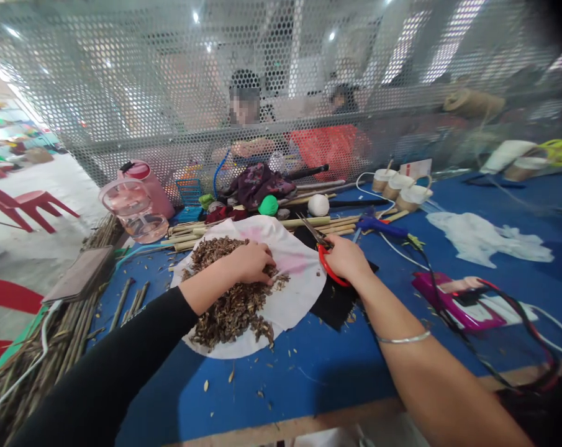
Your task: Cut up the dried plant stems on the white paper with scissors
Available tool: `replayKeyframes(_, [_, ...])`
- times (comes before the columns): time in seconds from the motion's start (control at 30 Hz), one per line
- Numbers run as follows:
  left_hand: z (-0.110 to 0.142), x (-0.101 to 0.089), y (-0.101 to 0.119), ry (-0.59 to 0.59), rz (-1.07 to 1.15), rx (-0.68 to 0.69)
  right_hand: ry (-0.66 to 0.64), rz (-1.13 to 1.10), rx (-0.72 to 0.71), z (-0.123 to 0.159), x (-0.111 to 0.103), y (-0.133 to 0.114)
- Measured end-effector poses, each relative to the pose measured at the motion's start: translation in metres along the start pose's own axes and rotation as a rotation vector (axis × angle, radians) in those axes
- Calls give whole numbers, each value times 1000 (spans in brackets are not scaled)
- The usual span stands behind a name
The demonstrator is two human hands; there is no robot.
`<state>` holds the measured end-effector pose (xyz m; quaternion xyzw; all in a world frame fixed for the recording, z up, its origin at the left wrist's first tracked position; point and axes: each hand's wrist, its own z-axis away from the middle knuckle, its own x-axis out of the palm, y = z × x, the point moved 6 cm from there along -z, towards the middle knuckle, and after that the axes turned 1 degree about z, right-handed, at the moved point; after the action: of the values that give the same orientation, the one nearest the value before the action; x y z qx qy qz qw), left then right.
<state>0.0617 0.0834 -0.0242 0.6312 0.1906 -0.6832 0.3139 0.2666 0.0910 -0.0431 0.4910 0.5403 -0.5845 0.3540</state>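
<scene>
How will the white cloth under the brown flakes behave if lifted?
The white cloth will probably flop, given its creases and wavy edge. The brown flakes heaped on it look loose, so they'd likely slide; stray bits dot the blue table.

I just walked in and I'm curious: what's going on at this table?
Someone at a blue table has their left hand on a heap of brown bits, piled on a white cloth. Their right hand holds scissors over a black sheet. Loose bits are scattered on the table, and sticks lie behind the cloth.
</scene>
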Motion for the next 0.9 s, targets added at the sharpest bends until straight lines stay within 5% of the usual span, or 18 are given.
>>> replayKeyframes(0.17, [15, -5, -3, 24, -34, 14, -10, -3, -10, 2, -2, -1])
replayKeyframes(0.4, [47, -24, -33, 52, 52, -206, -9, -9, -32, 1, -2, -2])
replayKeyframes(0.57, [56, -25, -27, 29, 67, -203, -22, -6, -41, 1, -1, -2])
replayKeyframes(0.8, [33, -32, -11, 244, -54, -314, -27, -8, -43, 1, -1, -2])
replayKeyframes(0.9, [7, -16, 2, 142, -41, -270, -31, -9, -46, 1, 0, -2])
